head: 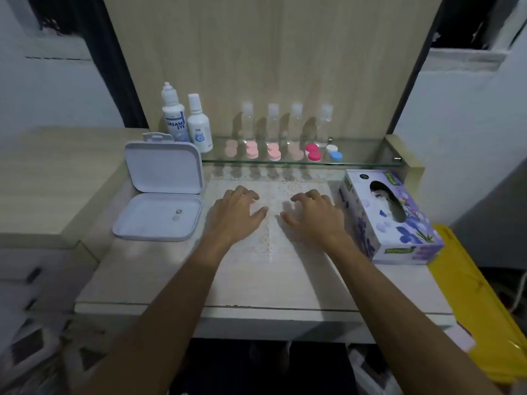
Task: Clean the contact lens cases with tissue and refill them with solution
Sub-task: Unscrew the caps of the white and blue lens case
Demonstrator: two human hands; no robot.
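- Pink lens cases (pixel 252 150) sit in a row on the glass shelf (pixel 365 162), with a red one (pixel 313 152) and a blue-and-white one (pixel 335 153), all easy to reach.
- Left hand (pixel 238 212) and right hand (pixel 313 213) rest on the lacy mat (pixel 271 243), fingers a little bent and holding nothing, likely ready to start.
- Tissue box (pixel 390 218) waits just right of the right hand for wiping.
- Two solution bottles (pixel 185 121) stand at the shelf's left end for refilling.
- White box (pixel 159 189) lies open; two tiny things inside are too small to tell.

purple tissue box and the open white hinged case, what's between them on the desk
In the head view, both hands: the left hand and right hand rest on the lace mat between the purple tissue box and white case.
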